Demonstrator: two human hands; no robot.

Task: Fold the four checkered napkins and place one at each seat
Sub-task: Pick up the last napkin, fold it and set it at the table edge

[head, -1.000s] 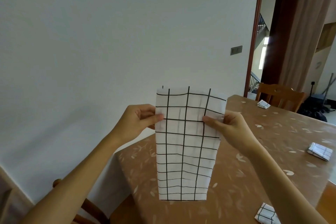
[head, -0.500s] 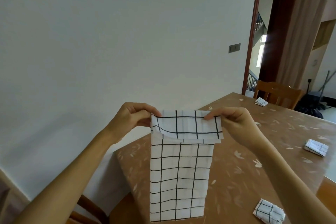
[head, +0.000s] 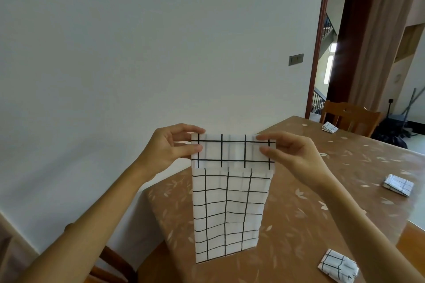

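writing: none readable on any item in frame
napkins: four counted, all white with black grid lines
held napkin point(head: 230, 202): centre of frame, held up in the air over the near table corner; long strip hanging down, top edge folded over toward the camera into a short flap
left hand point(head: 167, 149): left of centre, thumb and fingers pinched shut on the flap's left end
right hand point(head: 292, 154): right of centre, thumb and fingers pinched shut on the flap's right end
folded napkins: three, all lying on the table, well apart from each other
napkin 1 point(head: 338, 267): lower right of frame, near table edge
napkin 2 point(head: 397, 185): right edge of frame, mid height
napkin 3 point(head: 329, 127): upper right, far end of table, just in front of the chair
table point(head: 299, 213): one, brown cover with pale leaf print, filled lower right of frame
chairs: two seen; one wooden chair point(head: 351, 117) at the far end, part of another chair point(head: 110, 259) at lower left below the left forearm
wall point(head: 138, 41): plain white, upper left and centre
switch plate point(head: 296, 59): one, dark, on the wall right of centre; markings too small to tell
doorway point(head: 326, 53): upper right, dark wood frame, stair rail visible beyond
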